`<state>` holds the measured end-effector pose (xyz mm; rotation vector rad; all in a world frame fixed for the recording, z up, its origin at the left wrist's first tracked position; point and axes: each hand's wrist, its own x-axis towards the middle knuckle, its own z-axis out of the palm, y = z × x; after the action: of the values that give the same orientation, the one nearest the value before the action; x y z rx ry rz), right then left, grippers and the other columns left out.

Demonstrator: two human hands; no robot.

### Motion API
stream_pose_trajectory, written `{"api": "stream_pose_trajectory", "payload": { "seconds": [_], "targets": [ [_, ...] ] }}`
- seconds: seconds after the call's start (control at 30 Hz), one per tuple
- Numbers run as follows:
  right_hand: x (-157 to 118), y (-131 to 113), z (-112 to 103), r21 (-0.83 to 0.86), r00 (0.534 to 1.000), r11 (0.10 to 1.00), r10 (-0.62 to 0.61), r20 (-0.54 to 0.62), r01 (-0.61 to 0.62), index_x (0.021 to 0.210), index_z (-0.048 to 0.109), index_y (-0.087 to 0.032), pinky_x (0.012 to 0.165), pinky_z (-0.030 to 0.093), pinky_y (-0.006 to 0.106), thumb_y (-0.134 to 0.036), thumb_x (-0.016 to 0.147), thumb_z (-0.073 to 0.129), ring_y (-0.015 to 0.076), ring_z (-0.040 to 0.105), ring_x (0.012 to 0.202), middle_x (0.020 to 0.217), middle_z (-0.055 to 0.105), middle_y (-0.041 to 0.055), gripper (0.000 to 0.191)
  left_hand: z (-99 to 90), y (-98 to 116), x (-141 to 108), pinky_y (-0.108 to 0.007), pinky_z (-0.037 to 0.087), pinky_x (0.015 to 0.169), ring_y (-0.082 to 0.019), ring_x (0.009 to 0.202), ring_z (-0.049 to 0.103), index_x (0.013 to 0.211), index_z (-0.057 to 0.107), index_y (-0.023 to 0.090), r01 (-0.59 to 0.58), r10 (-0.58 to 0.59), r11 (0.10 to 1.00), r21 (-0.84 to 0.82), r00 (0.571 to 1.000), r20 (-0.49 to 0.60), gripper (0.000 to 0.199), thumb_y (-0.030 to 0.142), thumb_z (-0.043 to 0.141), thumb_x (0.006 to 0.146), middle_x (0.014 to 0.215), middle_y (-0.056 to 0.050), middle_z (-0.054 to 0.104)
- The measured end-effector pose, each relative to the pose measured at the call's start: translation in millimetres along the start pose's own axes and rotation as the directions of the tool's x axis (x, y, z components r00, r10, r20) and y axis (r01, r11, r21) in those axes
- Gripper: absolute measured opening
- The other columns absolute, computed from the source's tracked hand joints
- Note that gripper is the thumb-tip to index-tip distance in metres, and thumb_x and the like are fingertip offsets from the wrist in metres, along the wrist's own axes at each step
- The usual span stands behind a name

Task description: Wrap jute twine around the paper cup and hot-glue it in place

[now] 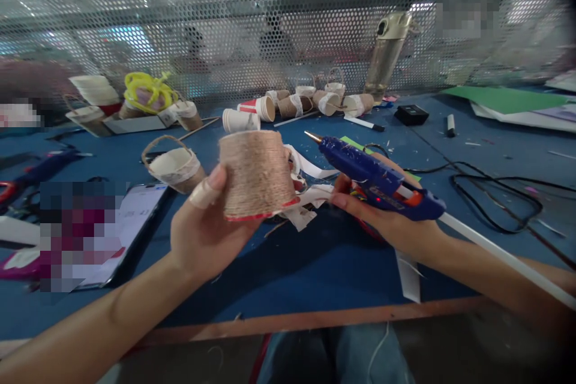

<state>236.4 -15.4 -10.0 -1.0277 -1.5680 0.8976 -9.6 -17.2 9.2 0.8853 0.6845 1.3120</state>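
My left hand (209, 225) grips a paper cup wrapped in twine (256, 175), with a red edge showing along its lower end. A finger of that hand has a bandage or tape around it. Held in my right hand (360, 201) is a blue hot glue gun (366, 171), its nozzle pointing up and left, apart from the cup. A red light glows on its side, and a long white glue stick (508, 261) sticks out of its back. White strips (315, 195) lie between the cup and my right fingers; whether those fingers pinch them I cannot tell.
Behind the cup stand a small basket with a twine handle (175, 168), white paper cups (240, 121) and several lace-trimmed cups (326, 102). A bottle (387, 57) leans by the mesh wall. A phone (135, 222) lies left; a black cord (495, 198) loops right.
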Motion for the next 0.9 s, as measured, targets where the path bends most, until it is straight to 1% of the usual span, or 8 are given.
{"api": "stream_pose_trajectory", "payload": {
  "seconds": [0.13,0.23,0.37,0.5,0.57,0.73,0.8,0.9],
  "targets": [
    [3.4,1.6,1.2,0.028,0.999,0.999,0.029,-0.026,-0.028,0.085,0.066,-0.026,0.073,0.055,0.031,-0.026,0.075,0.092,0.0159,0.066,0.075,0.086,0.071,-0.0036,0.028,0.5,4.9,-2.0,-0.044,0.064,0.085,-0.035,0.101,0.073,0.116,0.080,0.023,0.032,-0.032,0.999,0.006,0.999,0.014,0.055,0.058,0.084,0.074,0.108,-0.010,0.082],
    [4.4,0.2,0.5,-0.015,0.999,0.999,0.031,-0.035,-0.031,0.084,0.066,-0.026,0.072,0.052,0.032,-0.029,0.077,0.091,0.0166,0.064,0.074,0.083,0.069,-0.0031,0.026,-0.3,5.1,-2.4,-0.043,0.064,0.086,-0.033,0.103,0.074,0.110,0.081,0.025,0.041,-0.041,0.999,-0.001,0.999,-0.016,0.050,0.055,0.087,0.070,0.110,-0.008,0.081],
    [0.4,-1.0,-4.9,-0.058,0.982,0.981,-0.187,-0.003,0.187,0.081,0.062,-0.028,0.070,0.052,0.035,-0.026,0.082,0.086,0.0179,0.063,0.069,0.080,0.068,-0.0030,0.024,0.3,2.6,-1.4,-0.044,0.063,0.088,-0.034,0.112,0.073,0.098,0.082,0.027,0.024,-0.026,0.999,-0.025,0.997,-0.077,0.034,0.048,0.088,0.071,0.115,-0.005,0.082],
    [-5.1,3.4,-12.0,0.015,0.926,0.935,-0.353,0.135,0.354,0.082,0.060,-0.028,0.067,0.051,0.037,-0.015,0.085,0.079,0.0185,0.062,0.068,0.077,0.066,-0.0026,0.023,3.6,0.2,-0.4,-0.054,0.055,0.108,-0.037,0.125,0.068,0.111,0.079,0.020,-0.038,0.034,0.997,-0.061,0.998,-0.060,0.034,0.042,0.075,0.085,0.124,-0.010,0.079],
    [-6.0,7.6,-14.5,0.003,0.912,0.934,-0.349,0.215,0.357,0.082,0.059,-0.027,0.065,0.049,0.036,-0.013,0.085,0.077,0.0179,0.061,0.067,0.075,0.064,-0.0028,0.023,4.4,-0.7,0.0,-0.055,0.051,0.112,-0.036,0.125,0.068,0.114,0.077,0.018,-0.042,0.040,0.996,-0.078,0.999,-0.020,0.033,0.039,0.070,0.090,0.126,-0.012,0.078],
    [-4.4,14.9,-16.3,-0.040,0.906,0.938,-0.322,0.273,0.345,0.078,0.054,-0.025,0.058,0.040,0.033,-0.010,0.081,0.074,0.0143,0.054,0.062,0.072,0.058,-0.0044,0.025,2.2,-3.0,2.0,-0.039,0.059,0.098,-0.027,0.101,0.077,0.118,0.077,0.013,-0.010,0.013,0.999,-0.049,0.998,0.060,0.043,0.046,0.075,0.090,0.111,-0.010,0.082],
    [-4.1,14.5,-16.3,-0.049,0.902,0.932,-0.333,0.273,0.359,0.076,0.053,-0.025,0.059,0.039,0.032,-0.010,0.081,0.073,0.0140,0.053,0.062,0.071,0.056,-0.0046,0.026,2.2,-3.8,2.6,-0.039,0.057,0.100,-0.027,0.102,0.077,0.120,0.077,0.013,-0.008,0.009,1.000,-0.021,1.000,0.028,0.045,0.047,0.075,0.091,0.112,-0.011,0.082],
    [-5.0,11.7,-16.7,-0.092,0.882,0.909,-0.365,0.298,0.407,0.077,0.049,-0.025,0.059,0.037,0.032,-0.014,0.079,0.076,0.0135,0.050,0.061,0.071,0.053,-0.0053,0.029,5.3,-3.7,2.3,-0.046,0.052,0.111,-0.031,0.116,0.073,0.113,0.079,0.015,-0.042,0.040,0.998,-0.041,0.999,-0.036,0.033,0.041,0.073,0.092,0.113,-0.010,0.082]
  ]
}}
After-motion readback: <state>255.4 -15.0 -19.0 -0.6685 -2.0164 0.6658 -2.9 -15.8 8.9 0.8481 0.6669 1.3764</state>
